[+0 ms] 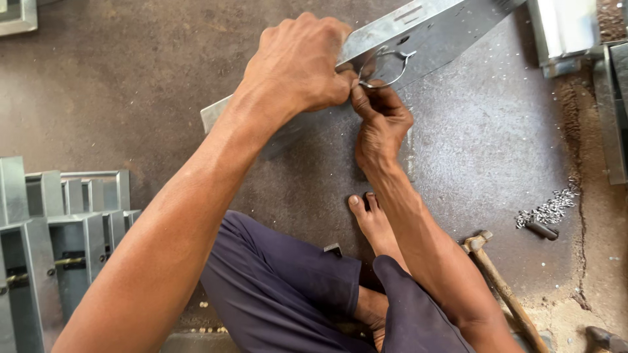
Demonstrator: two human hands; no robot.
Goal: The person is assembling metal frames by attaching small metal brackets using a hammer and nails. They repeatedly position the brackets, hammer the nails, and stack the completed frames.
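Knees folded under me, both hands at a metal box.
Left hand point(297, 62) clenches the grey metal box point(418, 39); right hand point(381, 124), just below, pinches its wire handle point(386, 65).

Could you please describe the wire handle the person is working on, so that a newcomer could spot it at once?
Start at the long grey sheet-metal box lying slantwise on the dark floor at the top. On its upper face, where the left hand and right hand meet, sits a thin bent steel-wire loop handle. It is the only curved wire piece among flat metal panels.
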